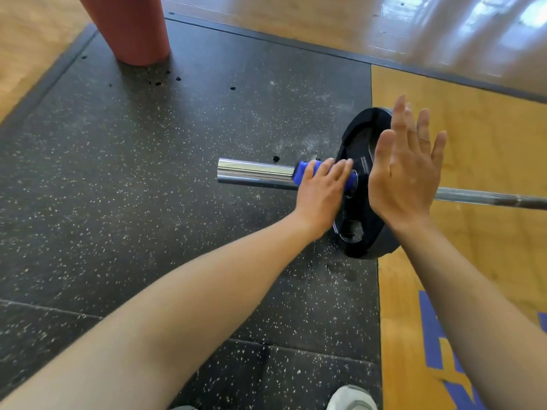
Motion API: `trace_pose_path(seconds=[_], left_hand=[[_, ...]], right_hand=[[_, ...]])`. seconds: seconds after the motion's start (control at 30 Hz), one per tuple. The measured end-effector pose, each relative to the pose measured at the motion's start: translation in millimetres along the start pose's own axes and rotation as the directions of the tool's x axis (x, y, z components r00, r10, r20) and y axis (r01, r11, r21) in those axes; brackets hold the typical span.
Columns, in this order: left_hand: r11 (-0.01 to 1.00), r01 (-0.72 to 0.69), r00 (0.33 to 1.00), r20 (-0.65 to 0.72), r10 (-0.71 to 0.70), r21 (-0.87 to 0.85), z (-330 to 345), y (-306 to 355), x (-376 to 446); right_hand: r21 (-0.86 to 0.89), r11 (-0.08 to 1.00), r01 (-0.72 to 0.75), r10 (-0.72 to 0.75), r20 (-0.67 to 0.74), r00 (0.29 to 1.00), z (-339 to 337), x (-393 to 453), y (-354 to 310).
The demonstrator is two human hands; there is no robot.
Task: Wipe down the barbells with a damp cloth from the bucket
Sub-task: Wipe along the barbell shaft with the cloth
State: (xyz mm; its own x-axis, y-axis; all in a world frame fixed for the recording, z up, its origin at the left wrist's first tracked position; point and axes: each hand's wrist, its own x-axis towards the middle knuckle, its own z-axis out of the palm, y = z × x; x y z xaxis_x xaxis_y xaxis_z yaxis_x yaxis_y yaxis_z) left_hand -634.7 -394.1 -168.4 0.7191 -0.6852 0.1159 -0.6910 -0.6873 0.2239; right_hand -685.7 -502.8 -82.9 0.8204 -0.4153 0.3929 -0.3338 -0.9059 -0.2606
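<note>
Beside the black plate point(367, 232), the left hand point(321, 193) grips the blue cloth point(305, 170) around the barbell point(254, 173); the right hand point(405, 170) hovers flat, fingers spread wide.

Bare sleeve point(251, 173) left of the collar point(302, 173) offers room; the plate point(364, 232) apparently blocks the right.

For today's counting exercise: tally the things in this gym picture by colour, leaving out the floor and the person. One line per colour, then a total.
Black: 1, the plate
Blue: 1, the collar
Silver: 1, the bar
Red-brown: 1, the bucket
Total: 4
</note>
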Motion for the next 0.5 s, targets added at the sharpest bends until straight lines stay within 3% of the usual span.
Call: trace_pose_path(seconds=[0.07,0.2,0.3,0.4,0.5], left_hand=[[0.999,-0.032,0.999,-0.012,0.032,0.015,0.8,-9.5,-4.6],[0.992,0.117,0.993,-0.019,-0.117,0.041,-5.2,-48.6,-28.5],[0.983,0.172,0.985,-0.015,-0.171,0.067,-3.6,-35.9,-23.8],[0.991,0.099,0.993,-0.071,-0.093,0.086,10.1,0.6,-4.1],[0.994,0.017,1.0,-0.005,-0.017,0.104,14.8,15.5,5.3]], right_hand=[[0.033,0.999,0.006,-0.006,-0.015,1.0,0.1,-2.6,1.5],[0.06,0.998,0.019,-0.017,-0.025,1.0,0.3,-7.8,2.9],[0.042,0.999,0.012,-0.01,-0.045,0.999,1.3,-9.1,1.4],[0.028,1.0,0.013,-0.011,-0.058,0.998,2.2,-8.0,2.3],[0.009,1.0,0.022,-0.021,-0.064,0.998,3.2,-7.2,3.1]])
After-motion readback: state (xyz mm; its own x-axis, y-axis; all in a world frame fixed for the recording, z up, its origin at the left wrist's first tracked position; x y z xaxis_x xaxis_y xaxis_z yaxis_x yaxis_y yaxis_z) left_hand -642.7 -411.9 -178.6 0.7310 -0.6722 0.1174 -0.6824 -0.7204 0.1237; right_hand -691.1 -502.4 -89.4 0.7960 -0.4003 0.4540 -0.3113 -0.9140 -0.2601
